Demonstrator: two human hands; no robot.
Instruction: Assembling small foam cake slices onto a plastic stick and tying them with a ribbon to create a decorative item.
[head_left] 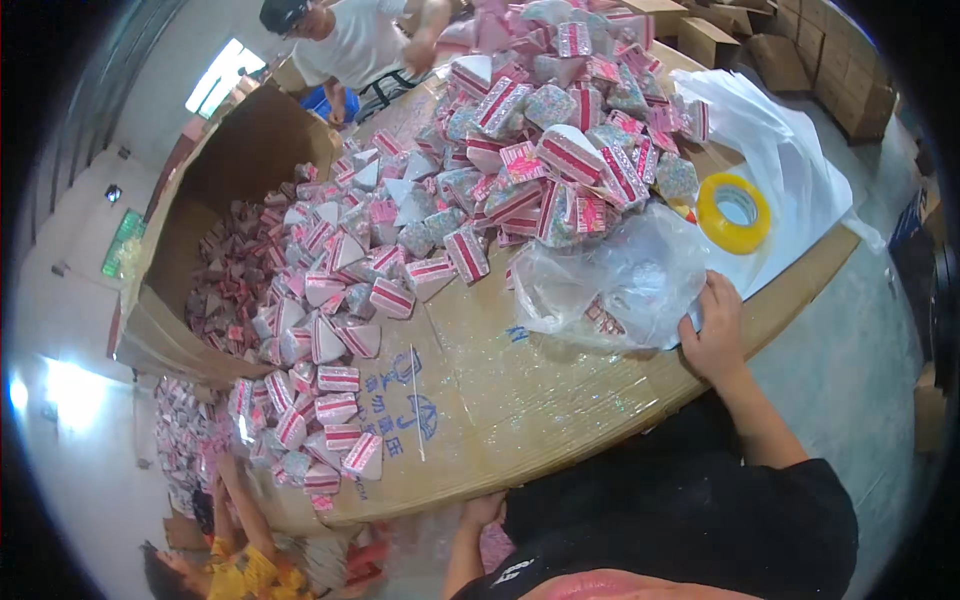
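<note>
In the head view, at 10 o'clock from the right hand (716,335) and right beside it on the cardboard tabletop (490,390): a crumpled clear plastic bag (620,270), with a small reddish patch showing through the film at 6 o'clock. At the bag's right end, with thumb apart from fingers, lightly bent and pointing towards 12 o'clock: that same right hand, touching or almost touching the film; cannot tell whether pinching it. At 8 o'clock from there, low by the near edge of the tabletop: the left hand (483,510), with fingers mostly hidden; cannot tell whether apart, together or clamped on anything. At 12 o'clock from the right hand: a yellow tape roll (735,241) on a white sheet (780,165). At 11 o'clock, just beyond the bag: a tall heap of pink-and-white wedge-shaped pieces (560,130), spreading down towards 9 o'clock and into a big cardboard box (160,335). Farther off, at 11 o'clock from the picture's middle: a co-worker in a white top (355,40)
</note>
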